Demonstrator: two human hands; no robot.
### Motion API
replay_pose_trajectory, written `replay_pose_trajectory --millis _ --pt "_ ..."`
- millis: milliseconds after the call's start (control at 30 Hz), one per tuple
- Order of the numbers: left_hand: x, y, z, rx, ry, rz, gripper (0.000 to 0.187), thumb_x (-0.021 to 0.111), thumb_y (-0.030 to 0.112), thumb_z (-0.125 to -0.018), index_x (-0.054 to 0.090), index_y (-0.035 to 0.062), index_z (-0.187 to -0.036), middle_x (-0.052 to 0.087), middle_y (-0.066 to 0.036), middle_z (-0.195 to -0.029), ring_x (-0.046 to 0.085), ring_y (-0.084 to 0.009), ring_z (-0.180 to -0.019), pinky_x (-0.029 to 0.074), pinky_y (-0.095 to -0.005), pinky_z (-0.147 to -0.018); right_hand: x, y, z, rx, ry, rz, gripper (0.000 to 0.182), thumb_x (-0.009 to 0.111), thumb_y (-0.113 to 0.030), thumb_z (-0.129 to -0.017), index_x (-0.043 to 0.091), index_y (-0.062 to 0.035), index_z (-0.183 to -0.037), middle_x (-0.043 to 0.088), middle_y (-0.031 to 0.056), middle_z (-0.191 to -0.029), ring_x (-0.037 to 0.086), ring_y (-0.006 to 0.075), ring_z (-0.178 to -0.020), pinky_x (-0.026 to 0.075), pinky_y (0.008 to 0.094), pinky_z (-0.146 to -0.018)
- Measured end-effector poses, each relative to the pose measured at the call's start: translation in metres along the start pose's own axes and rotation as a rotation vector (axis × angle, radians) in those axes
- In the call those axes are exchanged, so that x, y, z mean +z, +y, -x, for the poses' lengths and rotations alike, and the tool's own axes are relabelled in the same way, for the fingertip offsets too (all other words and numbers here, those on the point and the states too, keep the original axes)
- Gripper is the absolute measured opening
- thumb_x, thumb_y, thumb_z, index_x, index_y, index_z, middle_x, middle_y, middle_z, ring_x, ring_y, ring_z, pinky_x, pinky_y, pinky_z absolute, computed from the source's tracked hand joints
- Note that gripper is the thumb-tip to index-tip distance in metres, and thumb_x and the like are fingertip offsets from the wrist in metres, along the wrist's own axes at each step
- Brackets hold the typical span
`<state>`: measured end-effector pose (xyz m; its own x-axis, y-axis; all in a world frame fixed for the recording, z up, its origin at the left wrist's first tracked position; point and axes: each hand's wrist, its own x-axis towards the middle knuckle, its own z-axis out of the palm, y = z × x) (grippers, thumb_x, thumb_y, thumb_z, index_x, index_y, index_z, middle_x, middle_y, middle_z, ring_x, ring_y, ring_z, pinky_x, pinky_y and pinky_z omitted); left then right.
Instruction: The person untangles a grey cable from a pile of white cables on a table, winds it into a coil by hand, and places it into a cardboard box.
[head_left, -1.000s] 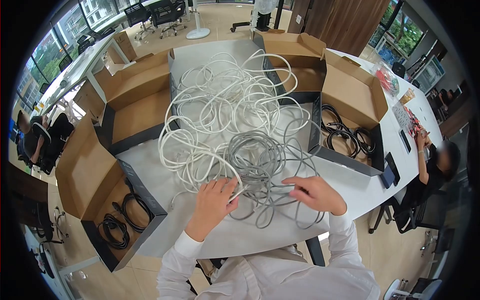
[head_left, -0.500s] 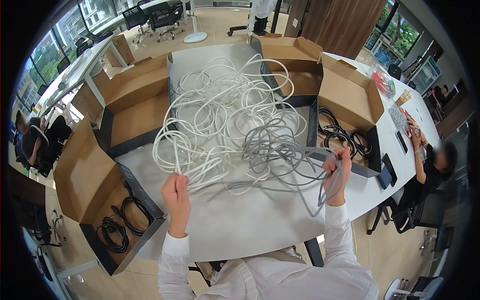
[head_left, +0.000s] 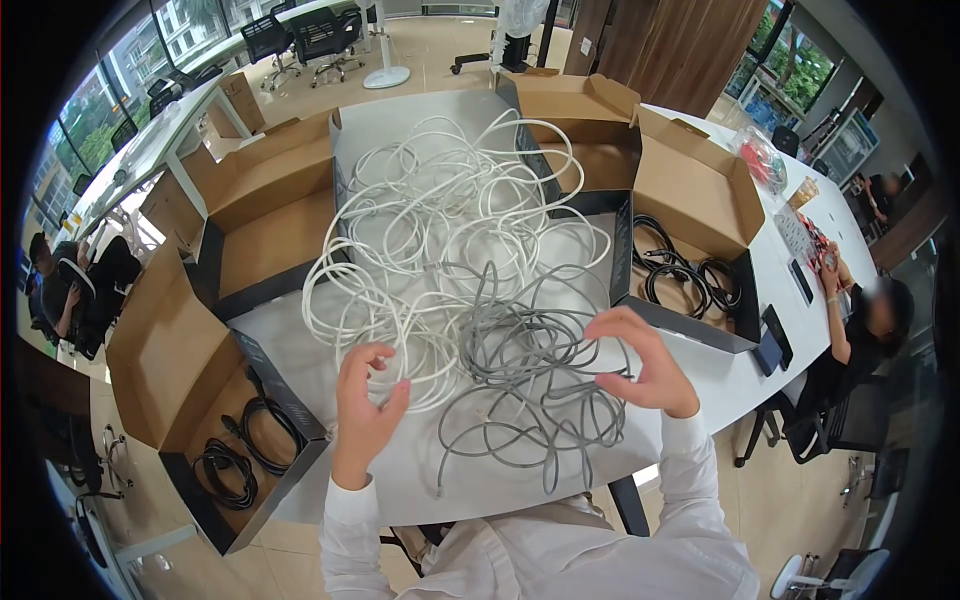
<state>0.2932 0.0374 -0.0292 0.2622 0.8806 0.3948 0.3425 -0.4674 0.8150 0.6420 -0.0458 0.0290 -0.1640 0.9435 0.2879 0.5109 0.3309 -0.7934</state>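
Observation:
A loose tangle of grey cable (head_left: 535, 345) lies on the near part of the white table, its loops spread toward the front edge. My right hand (head_left: 648, 368) is at its right side, thumb and fingers apart, holding nothing. Behind and to the left spreads a larger heap of white cable (head_left: 400, 235), partly overlapped by the grey loops. At the white heap's near left edge is my left hand (head_left: 368, 405), its fingers curved and parted from the thumb, with nothing in them.
Black cables (head_left: 228, 470) lie in an open cardboard box (head_left: 180, 350) at left; another open box (head_left: 700, 190) at right holds more black cables (head_left: 690, 270). Open boxes (head_left: 275, 240) also stand farther back. Phones (head_left: 775, 340) lie on the right, near a seated person (head_left: 870, 320).
My right hand has let go of the grey cable, which now lies spread lower and nearer the front edge. The left hand has released the white cable and opened.

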Motion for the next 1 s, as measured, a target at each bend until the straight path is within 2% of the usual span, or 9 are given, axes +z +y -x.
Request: replay_pose_trajectory --millis 100,200,333,500,633,733,833,900,1000 --pt "0.006 0.013 0.003 0.117 0.077 -0.099 0.045 0.073 0.002 -0.069 0.055 0.0067 -0.110 0.056 -0.013 -0.113 0.052 -0.0272 -0.094 0.043 -0.0370 -0.083 -0.005 -0.007 -0.015 -0.060 0.100 -0.100 0.037 0.067 -0.001 -0.071 0.066 -0.0049 -0.108 0.060 0.0129 -0.112 0.056 0.0289 -0.108 0.042 0.0366 -0.096" --pt "0.011 0.018 0.006 0.261 0.061 -0.224 0.050 0.075 0.003 -0.068 0.055 0.0085 -0.113 0.055 -0.013 -0.116 0.053 -0.0315 -0.099 0.043 -0.0401 -0.085 0.006 -0.011 -0.037 -0.176 0.181 0.111 0.035 0.065 0.003 -0.070 0.066 -0.0052 -0.105 0.060 0.0128 -0.111 0.057 0.0292 -0.105 0.043 0.0361 -0.093" --pt "0.021 0.019 0.015 0.255 -0.030 -0.256 0.051 0.077 0.003 -0.066 0.054 0.0065 -0.111 0.055 -0.015 -0.114 0.053 -0.0345 -0.103 0.044 -0.0418 -0.088 0.036 0.010 -0.071 -0.592 0.071 0.276 0.035 0.065 0.004 -0.068 0.066 -0.0057 -0.102 0.060 0.0114 -0.109 0.057 0.0294 -0.099 0.046 0.0386 -0.089" --pt "0.036 -0.002 0.034 0.233 -0.186 -0.226 0.045 0.078 0.003 -0.067 0.056 0.0055 -0.107 0.060 -0.013 -0.102 0.059 -0.0310 -0.093 0.048 -0.0394 -0.081 0.083 0.010 -0.091 -0.589 -0.096 0.496 0.026 0.070 -0.013 -0.077 0.066 -0.0067 -0.102 0.064 0.0107 -0.094 0.061 0.0336 -0.087 0.046 0.0421 -0.087" --pt "0.034 -0.013 0.042 0.107 -0.321 -0.203 0.033 0.075 0.006 -0.072 0.060 0.0066 -0.101 0.063 -0.007 -0.091 0.061 -0.0277 -0.085 0.050 -0.0377 -0.074 0.067 0.007 -0.096 -0.200 -0.417 0.635 0.028 0.072 -0.021 -0.082 0.069 -0.0061 -0.105 0.067 0.0124 -0.078 0.063 0.0338 -0.074 0.048 0.0397 -0.083" --pt "0.035 -0.015 0.041 0.123 -0.313 -0.188 0.023 0.075 0.011 -0.074 0.063 0.0073 -0.093 0.062 -0.005 -0.087 0.060 -0.0269 -0.083 0.050 -0.0376 -0.072 0.043 0.006 -0.109 -0.083 -0.308 0.334 0.016 0.065 -0.017 -0.090 0.070 -0.0029 -0.094 0.065 0.0119 -0.073 0.062 0.0241 -0.068 0.048 0.0342 -0.072" --pt "0.035 -0.016 0.039 0.126 -0.332 -0.222 0.021 0.077 0.013 -0.074 0.067 0.0073 -0.091 0.063 -0.006 -0.085 0.061 -0.0271 -0.082 0.050 -0.0370 -0.072 0.018 0.002 -0.115 -0.103 0.184 0.046 0.016 0.061 -0.012 -0.092 0.067 0.0009 -0.086 0.067 0.0089 -0.075 0.062 0.0173 -0.069 0.048 0.0319 -0.063" --pt "0.035 -0.018 0.040 0.126 -0.349 -0.243 0.021 0.078 0.014 -0.074 0.069 0.0072 -0.091 0.064 -0.007 -0.085 0.061 -0.0271 -0.081 0.050 -0.0367 -0.073 -0.010 -0.009 -0.116 -0.037 0.381 -0.269 0.026 0.051 -0.016 -0.101 0.064 -0.0004 -0.085 0.052 -0.0036 -0.067 0.041 0.0044 -0.058 0.034 0.0225 -0.055" --pt "0.036 -0.021 0.039 0.125 -0.367 -0.213 0.020 0.078 0.015 -0.075 0.069 0.0065 -0.091 0.065 -0.007 -0.084 0.061 -0.0270 -0.081 0.050 -0.0363 -0.073 -0.030 -0.037 -0.122 -0.178 0.627 -0.575 0.034 0.048 -0.026 -0.104 0.065 -0.0010 -0.089 0.042 -0.0073 -0.064 0.033 0.0013 -0.057 0.027 0.0195 -0.053"
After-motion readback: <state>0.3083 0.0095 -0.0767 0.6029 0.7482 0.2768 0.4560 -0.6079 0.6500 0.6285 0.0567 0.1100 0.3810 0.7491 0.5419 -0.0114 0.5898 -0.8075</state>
